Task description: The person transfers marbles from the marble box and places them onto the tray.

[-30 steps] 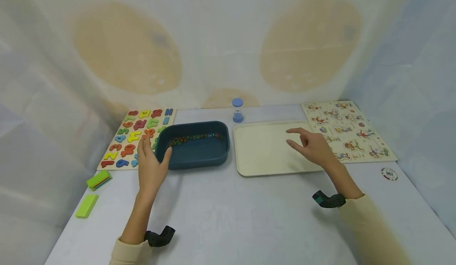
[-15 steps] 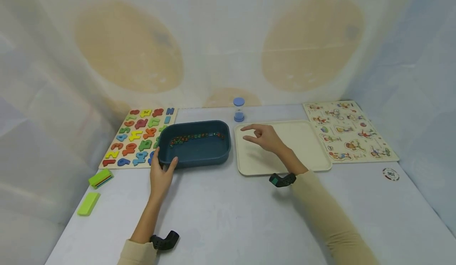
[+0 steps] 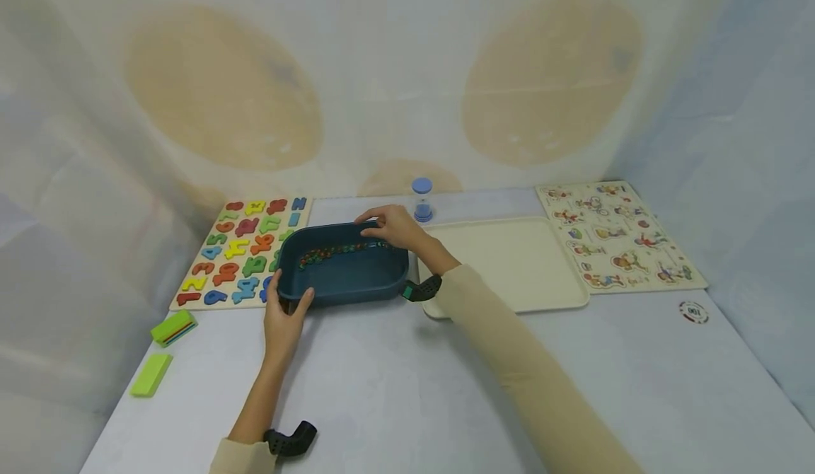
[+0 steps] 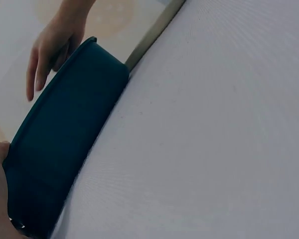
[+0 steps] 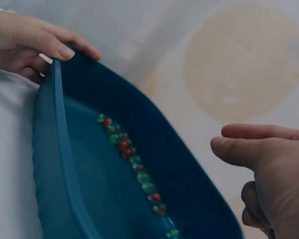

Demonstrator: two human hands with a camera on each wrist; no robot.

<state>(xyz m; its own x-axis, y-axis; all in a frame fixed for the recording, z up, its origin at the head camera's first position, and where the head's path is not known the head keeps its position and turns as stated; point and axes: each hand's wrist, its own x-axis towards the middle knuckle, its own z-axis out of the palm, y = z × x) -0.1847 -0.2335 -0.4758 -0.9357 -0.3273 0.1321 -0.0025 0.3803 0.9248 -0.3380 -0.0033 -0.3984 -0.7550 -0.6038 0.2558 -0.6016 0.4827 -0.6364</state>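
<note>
A dark teal plastic tub (image 3: 350,276) stands in the middle of the table, its front and left end nearest my left hand (image 3: 283,325). That hand holds the tub's front left corner, thumb over the rim and fingers round the outside wall, as the right wrist view shows. Small shiny red and green beads (image 5: 143,178) lie in a row along the back of the tub's floor. Over the back right of the tub is my right hand (image 3: 397,228), thumb and forefinger apart with nothing between them; its other fingers are curled in the right wrist view.
A cream tray (image 3: 509,276) lies right of the tub under the right forearm. A number puzzle board (image 3: 223,247) is left, a picture puzzle board (image 3: 620,237) right. A blue-capped hourglass (image 3: 422,199) stands behind. Two green blocks (image 3: 151,375) and a round chip (image 3: 693,312) lie nearer.
My right hand has moved left from above the cream tray to over the tub's back right. My left hand has come from the number board to the tub's corner and taken hold.
</note>
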